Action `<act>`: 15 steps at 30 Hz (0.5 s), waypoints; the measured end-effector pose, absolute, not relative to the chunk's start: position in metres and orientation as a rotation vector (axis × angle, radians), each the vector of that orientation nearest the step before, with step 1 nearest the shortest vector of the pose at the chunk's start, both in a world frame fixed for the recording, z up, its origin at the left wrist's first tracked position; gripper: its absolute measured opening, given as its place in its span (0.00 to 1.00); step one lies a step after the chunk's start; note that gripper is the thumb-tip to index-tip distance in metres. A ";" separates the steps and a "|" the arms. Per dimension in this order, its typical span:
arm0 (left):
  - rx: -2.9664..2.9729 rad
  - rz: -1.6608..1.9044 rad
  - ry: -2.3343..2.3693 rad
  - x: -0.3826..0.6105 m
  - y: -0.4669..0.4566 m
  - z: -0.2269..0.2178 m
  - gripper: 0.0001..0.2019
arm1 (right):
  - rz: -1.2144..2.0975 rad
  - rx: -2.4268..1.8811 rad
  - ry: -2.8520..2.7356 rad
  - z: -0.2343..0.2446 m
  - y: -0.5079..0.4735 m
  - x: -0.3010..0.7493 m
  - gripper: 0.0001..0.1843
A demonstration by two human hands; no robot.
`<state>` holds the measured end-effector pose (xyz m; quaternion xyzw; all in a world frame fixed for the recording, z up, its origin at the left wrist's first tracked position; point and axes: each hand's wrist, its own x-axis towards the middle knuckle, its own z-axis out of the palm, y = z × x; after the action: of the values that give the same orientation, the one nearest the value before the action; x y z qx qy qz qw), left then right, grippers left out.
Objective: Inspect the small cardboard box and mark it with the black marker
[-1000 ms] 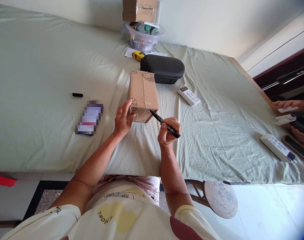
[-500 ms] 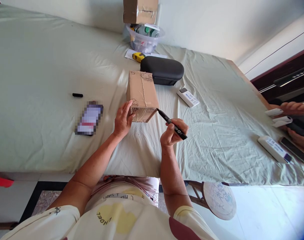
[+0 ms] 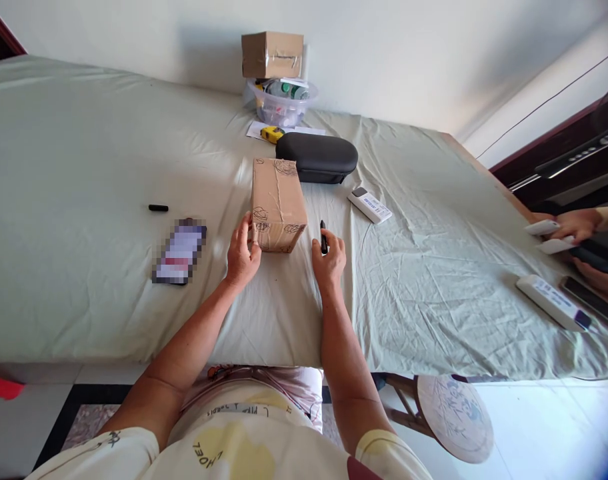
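A small brown cardboard box (image 3: 279,197) with black scribbles on its top and front stands before me. My left hand (image 3: 243,257) is at its near left corner, fingers stretched out and apart along the side, the thumb by the front face. Right of the box, my right hand (image 3: 330,260) has a black marker (image 3: 323,233) between thumb and fingers, pointing away from me; its rear part is hidden by the hand. The marker's black cap (image 3: 159,208) lies apart on the cloth at the left.
A phone (image 3: 180,253) with a blurred screen lies left. Behind the box are a black case (image 3: 317,157), a yellow tape measure (image 3: 273,135) and a plastic tub (image 3: 281,110) under another carton (image 3: 273,55). White devices (image 3: 370,205) lie right, near another person's hands (image 3: 577,223).
My right hand has drawn the marker away from the box's corner and lowered it beside the box. My left fingers have slid off the top edge to the box's side. The view has tilted up.
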<state>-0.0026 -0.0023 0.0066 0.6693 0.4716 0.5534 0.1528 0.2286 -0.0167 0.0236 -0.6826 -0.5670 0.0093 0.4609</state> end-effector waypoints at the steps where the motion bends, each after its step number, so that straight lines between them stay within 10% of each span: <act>1: 1.912 1.571 1.347 -0.003 -0.002 0.007 0.37 | 0.031 -1.723 -1.428 0.020 -0.015 0.229 0.18; 15: 1.708 1.554 1.470 -0.016 0.020 -0.018 0.34 | 0.053 -1.618 -1.347 0.019 -0.014 0.223 0.17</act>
<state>-0.0163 0.0202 -0.0177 0.6113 0.5260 0.5562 0.2008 0.2226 -0.0139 0.0191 -0.6677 -0.5558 0.0219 0.4948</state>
